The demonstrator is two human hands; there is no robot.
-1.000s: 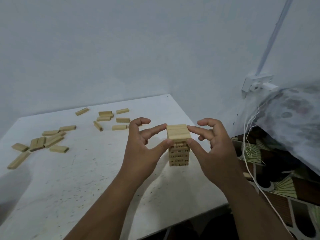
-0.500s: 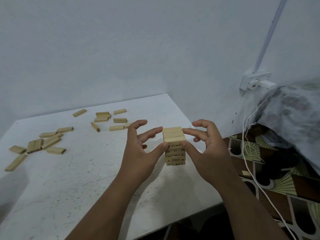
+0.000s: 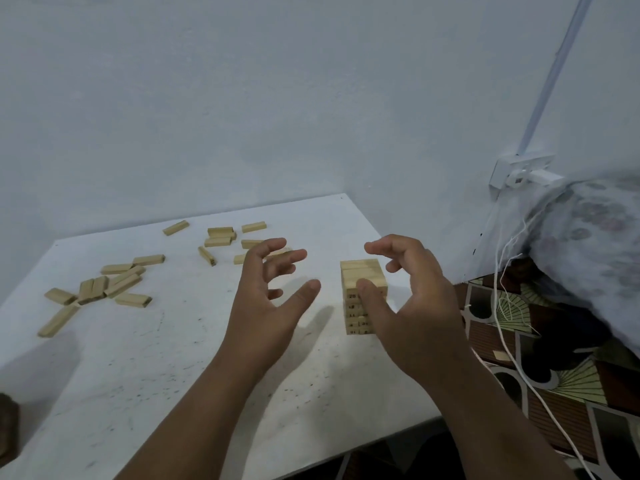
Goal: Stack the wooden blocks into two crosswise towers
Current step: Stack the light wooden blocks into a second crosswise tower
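Observation:
A crosswise tower of wooden blocks point(image 3: 362, 277) stands on the white table point(image 3: 173, 358) near its right edge. My left hand point(image 3: 268, 299) hovers to the tower's left, fingers spread and loosely bent, holding nothing and clear of the blocks. My right hand point(image 3: 412, 299) is at the tower's right side, fingers arched above it; its thumb lies in front of the tower's upper layers, and I cannot tell if it touches. Loose blocks lie in a far-centre group point(image 3: 221, 235) and in a group at the left point(image 3: 104, 285).
The table meets a pale wall at the back. To the right are a wall socket point(image 3: 519, 169), white cords point(image 3: 502, 306), a flowered cloth point(image 3: 595, 244) and patterned floor tiles point(image 3: 554, 375). A dark object point(image 3: 7, 427) sits at the left edge.
Both hands let go of the tower's top layer. The left hand pulled away to the left and opened; the right hand's fingers lifted off the top.

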